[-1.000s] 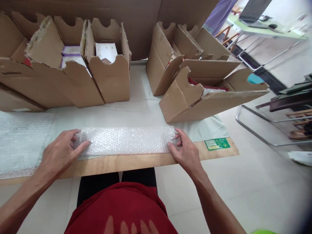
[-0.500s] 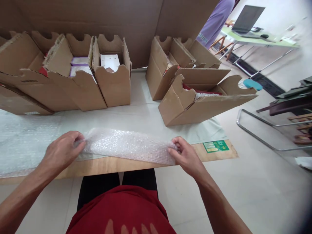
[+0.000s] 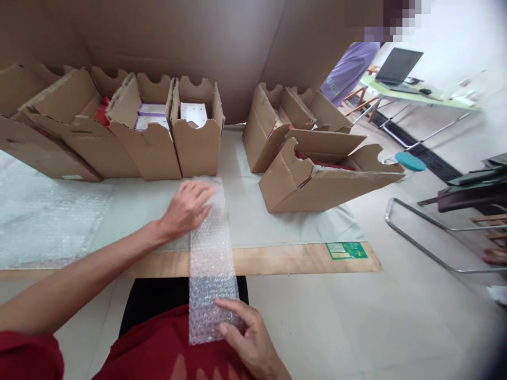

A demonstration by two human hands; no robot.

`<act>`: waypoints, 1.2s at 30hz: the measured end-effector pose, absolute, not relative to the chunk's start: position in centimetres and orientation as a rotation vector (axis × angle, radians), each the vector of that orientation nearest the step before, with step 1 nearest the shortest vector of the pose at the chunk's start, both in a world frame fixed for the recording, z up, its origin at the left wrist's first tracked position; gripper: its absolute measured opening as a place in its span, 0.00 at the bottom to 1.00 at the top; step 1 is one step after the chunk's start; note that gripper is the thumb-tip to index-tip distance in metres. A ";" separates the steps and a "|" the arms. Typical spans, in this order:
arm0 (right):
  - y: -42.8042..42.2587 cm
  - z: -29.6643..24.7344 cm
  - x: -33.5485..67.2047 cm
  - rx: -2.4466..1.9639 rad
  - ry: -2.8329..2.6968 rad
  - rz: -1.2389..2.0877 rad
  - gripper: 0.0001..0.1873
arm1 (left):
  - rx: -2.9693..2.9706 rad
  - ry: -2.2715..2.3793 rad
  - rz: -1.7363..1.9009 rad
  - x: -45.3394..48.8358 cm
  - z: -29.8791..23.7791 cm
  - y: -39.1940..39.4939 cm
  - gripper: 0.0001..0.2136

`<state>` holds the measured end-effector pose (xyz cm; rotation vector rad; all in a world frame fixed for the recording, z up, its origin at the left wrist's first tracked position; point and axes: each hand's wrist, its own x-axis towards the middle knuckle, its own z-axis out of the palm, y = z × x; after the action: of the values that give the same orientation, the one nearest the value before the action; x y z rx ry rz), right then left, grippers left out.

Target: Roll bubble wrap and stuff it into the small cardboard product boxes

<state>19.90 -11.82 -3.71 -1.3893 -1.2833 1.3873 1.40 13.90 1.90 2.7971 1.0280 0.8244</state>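
Note:
A narrow strip of bubble wrap (image 3: 212, 253) lies lengthwise toward me, its near end out past the table's front edge above my lap. My left hand (image 3: 186, 208) is over the strip's far part, fingers stretched forward with the tips blurred and the thumb apart. At the near end, my right hand (image 3: 253, 335) holds the strip by its right side. Its thumb and index finger show on top of the plastic, while the other fingers are mostly hidden. More bubble wrap (image 3: 43, 221) is spread flat on the table to the left.
Cardboard bins (image 3: 198, 148) with small boxes stand along the back left. More bins (image 3: 328, 190) are at the right, before a tall cardboard panel (image 3: 178, 37). A green label (image 3: 346, 250) is on the wooden edge. Beyond are a person in purple (image 3: 352, 68) and a laptop (image 3: 400, 68).
The bubble wrap strip has turned from lying crosswise to pointing toward me. My left hand moved right and away from me; my right hand came left and nearer my body.

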 end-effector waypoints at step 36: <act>2.8 -1.0 19.4 -1.353 -1.387 1.035 0.19 | 2.267 1.414 0.886 -0.8 -2.4 4.9 0.11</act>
<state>19.40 2.84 -0.97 -1.3527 -1.3868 1.0351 -0.77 4.93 -2.36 2.2666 1.4143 0.8862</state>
